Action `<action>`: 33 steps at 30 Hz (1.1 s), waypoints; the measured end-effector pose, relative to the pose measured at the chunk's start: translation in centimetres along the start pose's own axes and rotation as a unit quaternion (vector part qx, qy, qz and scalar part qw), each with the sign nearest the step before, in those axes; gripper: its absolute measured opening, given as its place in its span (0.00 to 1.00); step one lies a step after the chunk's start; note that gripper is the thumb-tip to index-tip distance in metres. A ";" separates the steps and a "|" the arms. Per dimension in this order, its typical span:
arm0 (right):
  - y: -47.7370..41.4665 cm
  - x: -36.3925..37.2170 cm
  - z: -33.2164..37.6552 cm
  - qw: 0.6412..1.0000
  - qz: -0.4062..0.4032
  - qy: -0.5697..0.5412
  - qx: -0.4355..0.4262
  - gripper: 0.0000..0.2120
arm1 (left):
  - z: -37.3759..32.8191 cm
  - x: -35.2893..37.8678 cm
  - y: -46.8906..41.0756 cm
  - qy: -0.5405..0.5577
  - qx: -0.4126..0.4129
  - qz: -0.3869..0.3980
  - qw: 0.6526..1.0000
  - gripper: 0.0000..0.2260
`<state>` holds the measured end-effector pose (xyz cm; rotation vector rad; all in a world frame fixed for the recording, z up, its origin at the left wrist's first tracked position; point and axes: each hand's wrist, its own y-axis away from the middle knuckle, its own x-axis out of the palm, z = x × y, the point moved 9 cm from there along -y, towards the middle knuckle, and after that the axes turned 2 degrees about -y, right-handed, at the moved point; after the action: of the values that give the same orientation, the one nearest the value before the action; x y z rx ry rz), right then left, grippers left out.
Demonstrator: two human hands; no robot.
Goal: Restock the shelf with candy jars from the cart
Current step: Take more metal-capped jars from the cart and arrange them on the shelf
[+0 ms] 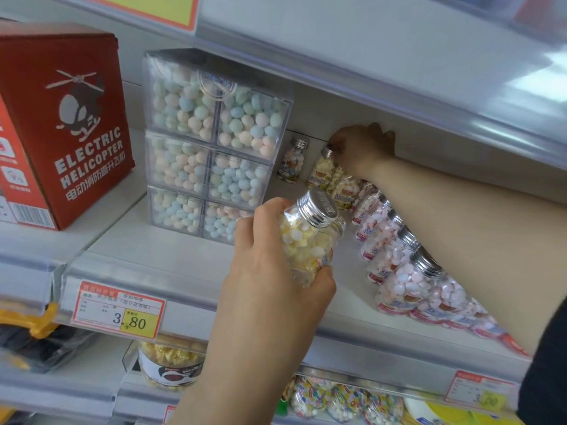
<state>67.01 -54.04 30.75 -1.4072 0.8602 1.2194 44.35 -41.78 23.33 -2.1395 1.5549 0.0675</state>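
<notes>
My left hand (270, 271) grips a clear jar of yellow candy (310, 240) with a silver screw cap, held tilted just above the front part of the white shelf (171, 256). My right hand (362, 148) reaches deep to the back of the shelf and its fingertips pinch the cap of a yellow candy jar (322, 170) standing there. More yellow jars (345, 191) stand right in front of it. A single jar (291, 162) stands alone to the left at the back. The cart is out of view.
A row of pink candy jars (399, 271) runs under my right forearm to the shelf's front. Stacked clear boxes of pastel candy (208, 148) stand left of the jars, and a red helicopter box (61, 118) further left. A price tag (119, 311) hangs on the shelf edge.
</notes>
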 end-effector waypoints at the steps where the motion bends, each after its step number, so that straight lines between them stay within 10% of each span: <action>1: 0.0 0.0 0.0 1.000 0.002 -0.001 -0.001 0.15 | 0.0 0.0 0.0 0.001 0.000 0.000 1.000 0.32; 17: 3.7 -0.5 -2.8 0.992 0.046 -0.072 0.096 0.14 | 0.7 0.5 -0.1 -0.013 -0.009 0.007 1.000 0.30; 33: 7.0 -1.4 2.1 0.991 0.045 -0.115 -0.056 0.17 | 1.0 -0.3 0.4 0.071 -0.027 -0.007 0.997 0.30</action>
<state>59.59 -53.62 30.54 -1.2955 0.7089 1.4866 44.08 -41.22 22.42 -2.2402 1.6337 -0.0488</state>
